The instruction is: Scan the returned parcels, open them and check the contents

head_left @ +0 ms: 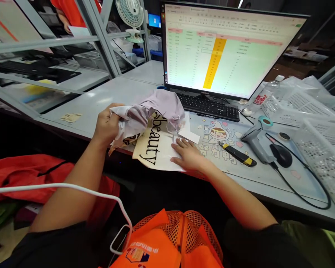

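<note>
My left hand [108, 123] is closed on one end of a crumpled pale lilac sheet [165, 102], raised over the front of the desk. Whether the sheet is cloth or thin film, I cannot tell. Joined to it or just beneath lies a cream piece [145, 147] printed with "beauty" in large black letters; its lower edge hangs over the desk edge. My right hand [190, 154] rests flat on this cream piece, fingers apart. A small white tag-like card [189, 135] shows just above those fingers.
Right of my hands lie a yellow-and-black utility knife [237, 153], a grey barcode scanner [257, 139] and a mouse [280, 155]. A keyboard [209, 106] sits below the monitor [229, 48]. White baskets [321, 160] and a bottle [265, 93] stand right. A white cable [72, 187] crosses my left arm.
</note>
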Action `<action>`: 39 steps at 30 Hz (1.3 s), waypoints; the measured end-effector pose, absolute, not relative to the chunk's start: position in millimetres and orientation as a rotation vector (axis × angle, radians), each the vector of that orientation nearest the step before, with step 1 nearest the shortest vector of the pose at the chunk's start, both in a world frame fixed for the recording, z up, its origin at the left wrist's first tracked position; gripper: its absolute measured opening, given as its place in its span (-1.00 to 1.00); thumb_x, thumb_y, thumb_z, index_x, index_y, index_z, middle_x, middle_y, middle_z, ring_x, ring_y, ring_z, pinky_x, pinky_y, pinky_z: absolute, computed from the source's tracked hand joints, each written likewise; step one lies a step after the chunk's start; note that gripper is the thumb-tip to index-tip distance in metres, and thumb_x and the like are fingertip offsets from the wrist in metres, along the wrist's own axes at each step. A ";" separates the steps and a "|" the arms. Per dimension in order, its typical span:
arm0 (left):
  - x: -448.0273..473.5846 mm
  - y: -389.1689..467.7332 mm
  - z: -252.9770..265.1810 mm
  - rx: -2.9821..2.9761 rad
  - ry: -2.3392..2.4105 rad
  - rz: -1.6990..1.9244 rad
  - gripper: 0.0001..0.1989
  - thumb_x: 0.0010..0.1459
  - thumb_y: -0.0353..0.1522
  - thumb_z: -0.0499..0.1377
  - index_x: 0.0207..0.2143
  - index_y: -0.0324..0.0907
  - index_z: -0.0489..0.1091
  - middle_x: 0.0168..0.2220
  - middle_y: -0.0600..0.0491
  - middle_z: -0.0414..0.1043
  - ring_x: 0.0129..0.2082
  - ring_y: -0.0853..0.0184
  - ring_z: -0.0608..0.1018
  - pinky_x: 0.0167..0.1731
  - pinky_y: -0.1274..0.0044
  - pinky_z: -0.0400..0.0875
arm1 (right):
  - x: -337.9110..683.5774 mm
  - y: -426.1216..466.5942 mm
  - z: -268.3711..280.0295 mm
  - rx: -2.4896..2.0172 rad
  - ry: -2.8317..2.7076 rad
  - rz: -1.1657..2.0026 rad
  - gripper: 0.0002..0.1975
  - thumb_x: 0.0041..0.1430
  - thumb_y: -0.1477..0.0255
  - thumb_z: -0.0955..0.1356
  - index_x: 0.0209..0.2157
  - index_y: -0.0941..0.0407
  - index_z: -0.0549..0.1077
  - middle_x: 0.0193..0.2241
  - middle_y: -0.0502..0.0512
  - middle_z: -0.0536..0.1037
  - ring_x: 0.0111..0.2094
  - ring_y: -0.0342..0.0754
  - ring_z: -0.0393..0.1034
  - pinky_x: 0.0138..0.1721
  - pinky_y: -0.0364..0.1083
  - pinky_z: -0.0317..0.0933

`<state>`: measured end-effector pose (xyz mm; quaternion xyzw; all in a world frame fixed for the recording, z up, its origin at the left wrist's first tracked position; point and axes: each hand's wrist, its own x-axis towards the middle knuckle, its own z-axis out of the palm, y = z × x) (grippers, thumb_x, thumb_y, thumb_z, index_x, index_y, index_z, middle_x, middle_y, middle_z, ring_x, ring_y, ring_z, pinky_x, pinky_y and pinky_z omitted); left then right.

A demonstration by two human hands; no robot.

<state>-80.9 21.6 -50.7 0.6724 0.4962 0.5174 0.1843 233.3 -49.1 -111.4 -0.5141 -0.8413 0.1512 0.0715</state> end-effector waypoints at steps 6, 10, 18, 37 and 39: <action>-64.4 4.5 -47.5 2.094 1.183 1.365 -0.74 0.30 -0.37 0.06 -0.11 -0.18 0.53 0.00 0.06 0.65 0.01 0.20 0.62 0.11 0.38 0.51 | 244.3 -7.4 -68.1 -1.481 -2.050 -0.057 -0.13 0.20 0.26 0.50 0.46 0.05 0.16 0.46 0.32 0.13 0.44 0.41 0.00 0.36 0.37 0.07; -40.9 -5.6 -48.7 2.315 0.829 1.207 -0.59 0.21 -0.46 0.07 0.04 -0.08 0.53 0.20 0.03 0.55 0.22 0.14 0.56 0.27 0.30 0.43 | 234.7 29.3 -58.2 -1.418 -2.112 0.027 -0.03 0.20 0.50 0.38 0.54 -0.01 -0.08 0.45 0.23 0.20 0.35 0.33 0.22 0.29 0.29 0.22; -85.9 -5.4 -54.1 2.276 1.479 1.433 -0.54 0.16 -0.43 0.08 0.05 -0.06 0.59 -0.13 0.13 0.69 -0.40 0.36 0.62 -0.30 0.55 0.53 | 315.0 41.8 -43.2 -1.377 -1.593 0.133 -0.52 -0.02 0.58 0.36 -0.01 0.11 0.60 -0.15 0.14 0.67 -0.10 0.14 0.52 0.09 0.18 0.37; 93.1 10.1 -53.1 2.373 1.778 0.162 -0.24 0.28 0.22 0.04 0.11 -0.23 0.48 0.01 -0.27 0.57 -0.04 -0.10 0.60 -0.03 0.24 0.47 | 387.7 12.0 -77.0 -1.042 -0.517 0.704 -0.75 -0.21 0.48 0.41 -0.37 0.09 0.43 -0.46 -0.07 0.57 -0.40 -0.06 0.50 -0.32 -0.04 0.52; 138.8 4.3 -62.3 2.393 1.756 0.015 -0.19 0.24 0.18 0.15 0.19 -0.33 0.42 0.10 -0.37 0.49 0.05 -0.15 0.56 0.00 0.25 0.46 | 386.6 11.6 -77.4 -1.003 -0.489 0.720 -0.73 -0.22 0.47 0.42 -0.35 0.09 0.44 -0.44 -0.07 0.58 -0.38 -0.05 0.52 -0.29 -0.02 0.54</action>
